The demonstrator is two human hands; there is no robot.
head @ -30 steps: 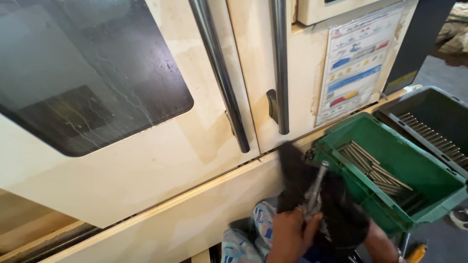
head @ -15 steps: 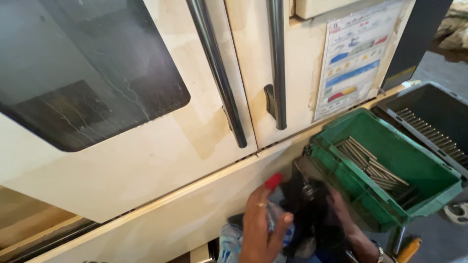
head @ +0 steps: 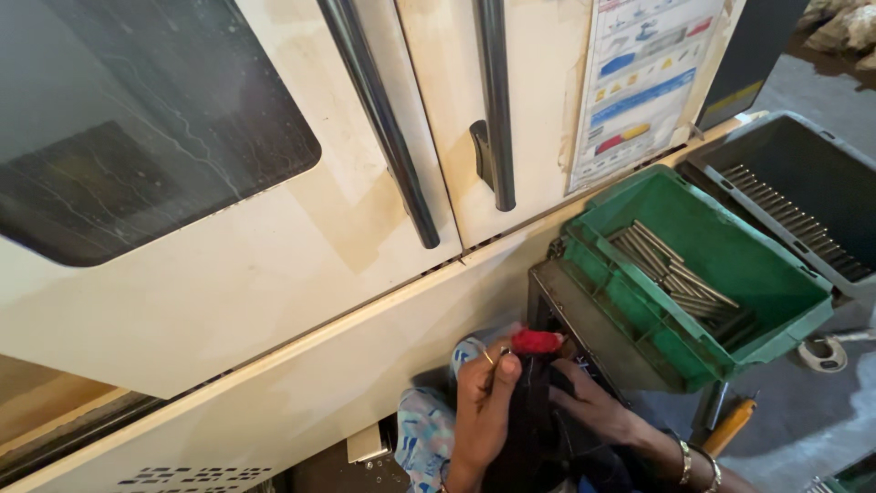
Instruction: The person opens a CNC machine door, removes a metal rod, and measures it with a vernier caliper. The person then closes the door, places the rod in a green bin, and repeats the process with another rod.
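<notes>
head view: left hand (head: 485, 402) curled around a thin metal rod (head: 490, 358), red-wrapped fingertip (head: 537, 342) just above it; right hand (head: 591, 402) grasping dark black cloth (head: 534, 429) between both hands; green plastic bin (head: 771, 274) of metal rods (head: 675, 269) nearby right.

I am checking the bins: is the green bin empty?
No, the green bin holds a pile of thin metal rods lying on its floor.

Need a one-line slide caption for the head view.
Left hand grips a red-tipped tool, right hand on dark cloth, beside a green bin of metal rods.
</notes>
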